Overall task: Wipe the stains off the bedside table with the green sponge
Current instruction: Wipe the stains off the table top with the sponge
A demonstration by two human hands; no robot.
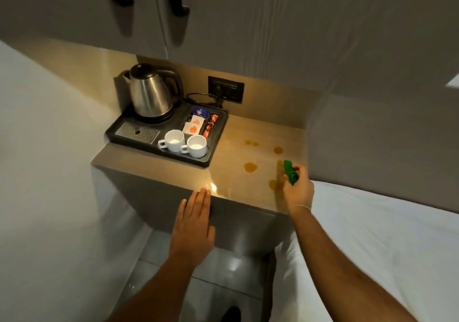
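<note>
The bedside table (154, 165) has a glossy beige top with several orange-brown stains (250, 167) on its right half. My right hand (299, 190) is over the table's front right corner and holds a green sponge (290, 172), tilted up above the surface beside the nearest stains. My left hand (195, 225) is flat with fingers together, fingertips at the table's front edge, holding nothing.
A black tray (216, 143) on the left half of the table carries a steel kettle (149, 93), two white cups (183, 143) and sachets. A wall socket (226, 89) sits behind. White bedding (385, 234) lies right; cabinet doors (149, 11) hang above.
</note>
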